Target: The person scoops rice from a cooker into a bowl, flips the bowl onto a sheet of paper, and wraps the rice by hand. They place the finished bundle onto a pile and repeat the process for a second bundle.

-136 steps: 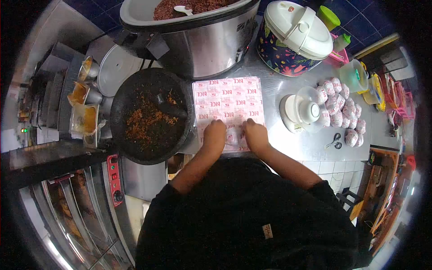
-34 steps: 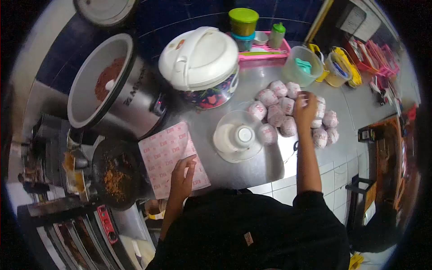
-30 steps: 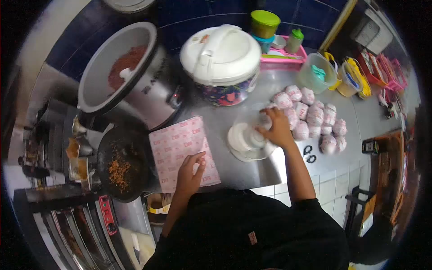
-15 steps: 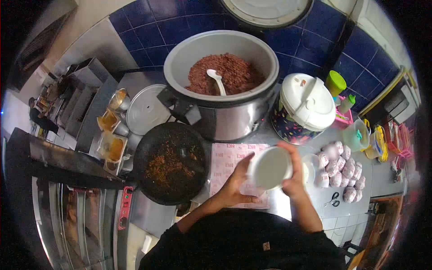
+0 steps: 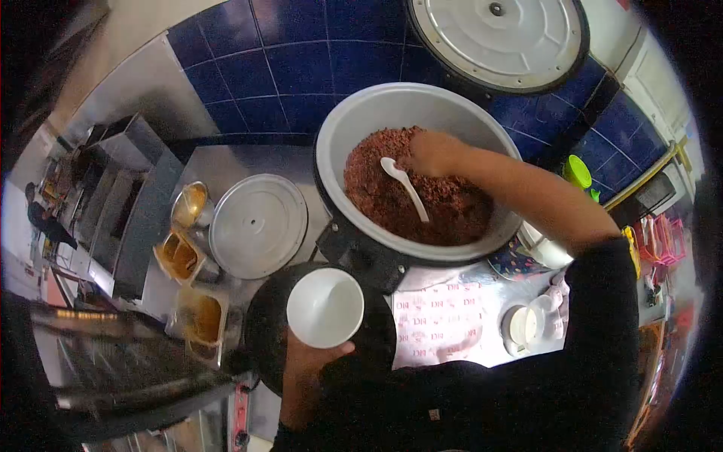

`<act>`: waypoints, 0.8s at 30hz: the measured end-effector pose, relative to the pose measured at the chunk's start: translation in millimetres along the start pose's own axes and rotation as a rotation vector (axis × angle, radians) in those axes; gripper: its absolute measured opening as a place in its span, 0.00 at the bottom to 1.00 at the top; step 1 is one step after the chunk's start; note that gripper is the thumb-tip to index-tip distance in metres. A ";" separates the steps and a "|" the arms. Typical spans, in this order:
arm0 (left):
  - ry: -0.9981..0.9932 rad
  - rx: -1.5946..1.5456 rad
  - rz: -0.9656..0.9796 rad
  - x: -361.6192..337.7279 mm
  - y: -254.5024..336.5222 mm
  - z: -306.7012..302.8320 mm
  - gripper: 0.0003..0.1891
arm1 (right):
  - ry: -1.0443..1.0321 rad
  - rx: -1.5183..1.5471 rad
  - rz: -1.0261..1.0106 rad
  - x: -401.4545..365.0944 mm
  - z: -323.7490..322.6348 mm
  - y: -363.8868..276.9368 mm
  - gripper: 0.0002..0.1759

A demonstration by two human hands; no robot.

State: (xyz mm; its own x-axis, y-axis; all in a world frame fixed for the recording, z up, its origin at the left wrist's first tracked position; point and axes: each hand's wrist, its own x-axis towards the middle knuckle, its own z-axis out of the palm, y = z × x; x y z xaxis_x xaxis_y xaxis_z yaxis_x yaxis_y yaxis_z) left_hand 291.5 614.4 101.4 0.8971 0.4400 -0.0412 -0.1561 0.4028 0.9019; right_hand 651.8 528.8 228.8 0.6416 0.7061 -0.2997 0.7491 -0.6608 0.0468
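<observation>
My left hand (image 5: 312,361) grips a white cup (image 5: 324,310) from below, its mouth tipped up toward me and nothing visible inside. The cup is over the dark wok (image 5: 271,324). My right hand (image 5: 433,154) reaches into the large rice cooker (image 5: 343,113), down at the reddish-brown rice (image 5: 384,200). Its fingers are blurred and partly hidden there. A white rice spoon (image 5: 408,190) lies on the rice just beside the right hand, apart from it.
Printed wrapping paper (image 5: 437,316) lies in front of the cooker, with a small white tub (image 5: 522,325) to its right. A round metal lid (image 5: 258,226) and sauce containers (image 5: 197,316) are at left. The cooker's hinged lid (image 5: 501,34) stands up behind. A patterned tub (image 5: 512,260) is partly covered by my arm.
Both hands held the cup over the paper before. Now my left hand alone has it, further left above the wok, and my right hand has moved up into the cooker.
</observation>
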 end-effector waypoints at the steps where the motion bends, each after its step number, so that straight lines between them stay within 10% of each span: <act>1: -0.003 0.002 0.000 -1.4 1.2 -3.7 0.47 | -0.103 -0.062 -0.078 21.5 15.4 3.8 0.24; 8: -0.207 -0.216 -0.245 18.2 40.1 1.4 0.54 | -0.005 -0.173 -0.151 122.3 178.4 69.2 0.28; 10: -0.293 -0.258 -0.253 28.7 48.3 7.1 0.55 | -0.164 -0.078 -0.135 58.0 79.6 11.5 0.23; 15: -0.340 -0.341 -0.260 36.3 16.5 -13.9 0.59 | 0.291 -0.219 -0.287 53.3 48.0 19.1 0.15; 17: -0.424 -0.423 0.044 45.3 13.9 -3.1 0.61 | 0.602 -0.526 -0.368 46.8 30.3 5.5 0.12; 21: -0.082 -0.660 -0.347 31.2 19.5 -1.0 0.48 | 0.189 -0.580 -0.595 83.5 53.3 1.7 0.11; 24: -0.268 -0.586 -0.050 37.0 9.7 3.6 0.46 | -0.020 -0.568 -0.587 76.6 48.3 -30.9 0.10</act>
State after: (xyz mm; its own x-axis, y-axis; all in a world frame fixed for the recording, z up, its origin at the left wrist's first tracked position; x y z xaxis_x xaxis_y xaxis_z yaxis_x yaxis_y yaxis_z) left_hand 324.6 631.7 110.2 0.9694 0.2240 0.1001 -0.2431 0.8226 0.5140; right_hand 669.8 591.0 158.4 0.1192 0.8891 -0.4419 0.9351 0.0492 0.3510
